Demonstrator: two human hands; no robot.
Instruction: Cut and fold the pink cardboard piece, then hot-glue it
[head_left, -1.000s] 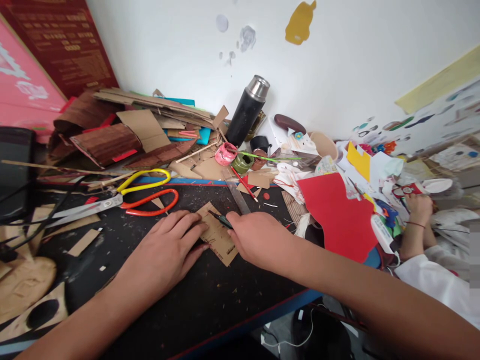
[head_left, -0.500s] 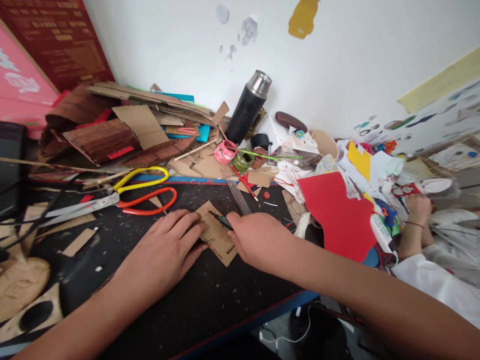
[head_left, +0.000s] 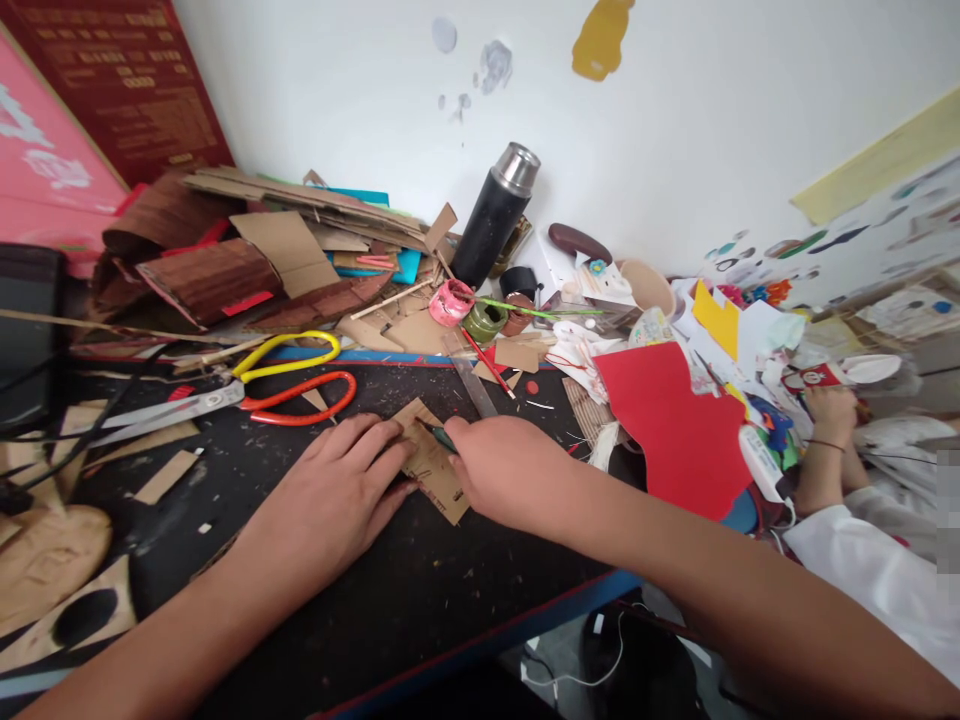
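Observation:
A small piece of brown cardboard (head_left: 435, 480) with dark marks lies on the black tabletop between my hands. My left hand (head_left: 345, 480) rests palm down at its left edge, with curved fingertips on the cardboard and the thumb close to its lower side, gripping it against the table. Pinched in my right hand (head_left: 487, 465) is a slim dark green pointed tool (head_left: 442, 437); whether it is a craft knife or a pen I cannot tell. Its dark tip points left, over the cardboard's upper part. A metal ruler (head_left: 474, 385) lies just beyond my right hand.
Large scissors (head_left: 259, 387) with yellow and orange handles lie open at left. Behind stand paint jars (head_left: 451, 302) and a black thermos (head_left: 491, 225). Cardboard scraps (head_left: 289, 250) pile up back left. Red sheet (head_left: 675, 425) lies right, near another person's hand (head_left: 831, 410).
My right hand and the dark tool have shifted slightly up and left over the cardboard. My left hand keeps its place on the cardboard. The view has turned a little.

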